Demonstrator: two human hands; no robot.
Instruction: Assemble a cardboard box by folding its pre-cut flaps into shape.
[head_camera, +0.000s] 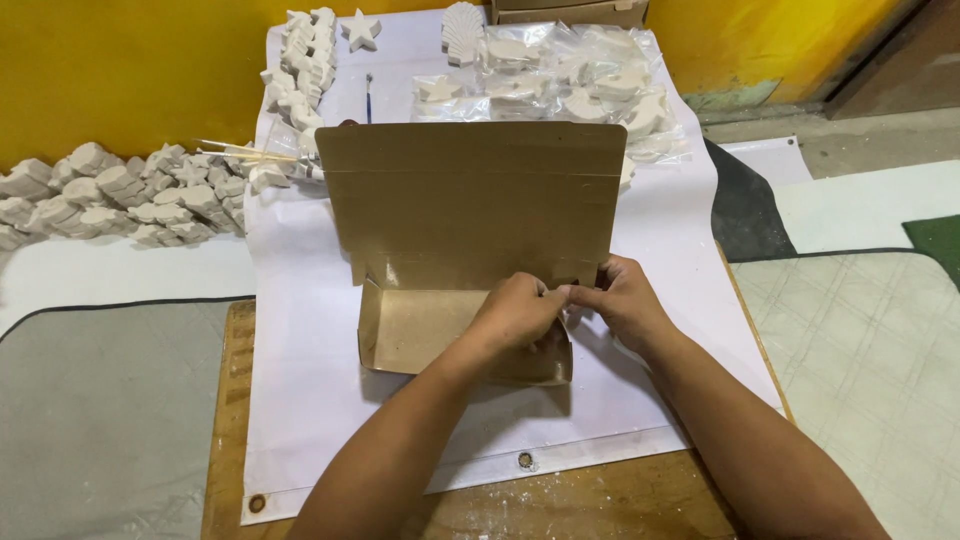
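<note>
On the white sheet (300, 400) covering the wooden table (600, 500) sits a brown cardboard box (420, 330), its lid standing upright. Both hands meet at the box's right end: the left hand (520, 312) is curled, fingers pinching a cardboard flap there, and the right hand (625, 300) pinches the same spot from the other side, fingertips touching. Beyond the box lie white plaster figures (120, 195), bagged plaster pieces (560, 75) and a thin paintbrush (368, 95).
</note>
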